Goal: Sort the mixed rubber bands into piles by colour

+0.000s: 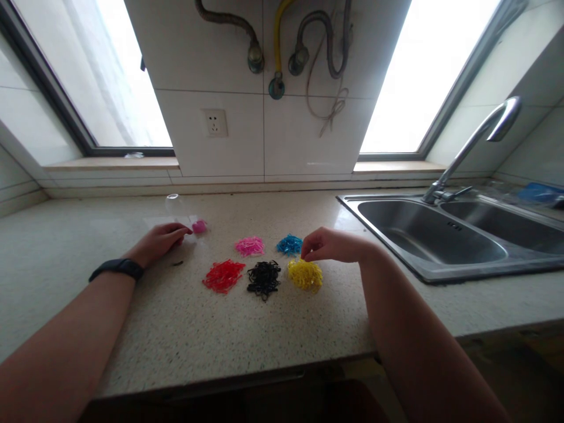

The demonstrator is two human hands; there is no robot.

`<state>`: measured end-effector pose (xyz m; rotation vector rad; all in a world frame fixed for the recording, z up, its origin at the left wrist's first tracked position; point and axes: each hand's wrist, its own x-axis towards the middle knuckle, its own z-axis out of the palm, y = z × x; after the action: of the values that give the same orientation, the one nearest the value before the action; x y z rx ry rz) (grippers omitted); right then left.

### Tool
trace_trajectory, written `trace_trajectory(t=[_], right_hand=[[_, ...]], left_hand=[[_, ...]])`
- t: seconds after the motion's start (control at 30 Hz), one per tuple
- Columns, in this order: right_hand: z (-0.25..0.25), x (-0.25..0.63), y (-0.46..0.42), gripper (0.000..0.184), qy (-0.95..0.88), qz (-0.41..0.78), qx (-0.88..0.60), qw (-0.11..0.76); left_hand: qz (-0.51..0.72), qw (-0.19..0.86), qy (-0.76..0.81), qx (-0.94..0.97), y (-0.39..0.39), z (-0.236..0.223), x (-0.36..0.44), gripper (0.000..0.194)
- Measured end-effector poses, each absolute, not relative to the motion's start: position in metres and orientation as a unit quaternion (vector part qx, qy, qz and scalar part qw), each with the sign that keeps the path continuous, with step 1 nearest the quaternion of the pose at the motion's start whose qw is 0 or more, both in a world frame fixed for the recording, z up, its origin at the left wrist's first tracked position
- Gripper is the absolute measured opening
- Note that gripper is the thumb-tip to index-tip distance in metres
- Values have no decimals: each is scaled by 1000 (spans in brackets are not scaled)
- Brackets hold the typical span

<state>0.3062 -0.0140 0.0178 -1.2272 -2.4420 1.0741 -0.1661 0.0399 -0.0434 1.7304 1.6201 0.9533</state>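
Small rubber bands lie on the speckled counter in separate piles: pink (249, 246), blue (289, 244), red (223, 276), black (263, 278) and yellow (305, 275). My right hand (330, 244) pinches at the far edge of the yellow pile, close beside the blue one; the band between its fingertips is too small to make out clearly. My left hand (164, 242) rests on the counter at the left, fingers loosely stretched, with nothing visible in them. Its fingertips are close to a small pink object (200, 226). A clear container (174, 204) stands just behind this hand.
A steel double sink (423, 276) with a tap (473, 144) is set into the counter at the right. A small dark scrap (177, 263) lies near my left wrist. Behind are a tiled wall, a socket (215, 123), hoses and two windows.
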Motion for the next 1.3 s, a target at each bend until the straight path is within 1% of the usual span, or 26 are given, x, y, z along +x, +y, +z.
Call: trace_trajectory(t=[0.33,0.5,0.67,0.77,0.87,0.93,1.1,1.3], right_hand=[[20,309,-15,24,-836,360,-409,64],[14,314,-12,26,-829,366,-413,86],[2,320,0,29,-814,320,-463,143],[-7,323,10,27,-809,245,-505,173],[-15,326,19,22,-800,154,-553,175],[-19,328,23,21,-793,120,-572,173],[-28,330,32,25,-779,105,-589,187],[-34,332,40,28,-776,107,-594,184]], left_hand=[[359,296,609,642,35,-38,-161,39],[359,292,608,645,38,-41,-164,39],[355,293,611,645,41,-45,-167,40],[352,297,611,644,42,-45,-167,39],[352,291,608,649,41,-45,-166,38],[345,283,611,654,41,-44,-166,39],[309,252,608,686,37,-40,-164,39],[224,195,612,733,16,-18,-171,36]])
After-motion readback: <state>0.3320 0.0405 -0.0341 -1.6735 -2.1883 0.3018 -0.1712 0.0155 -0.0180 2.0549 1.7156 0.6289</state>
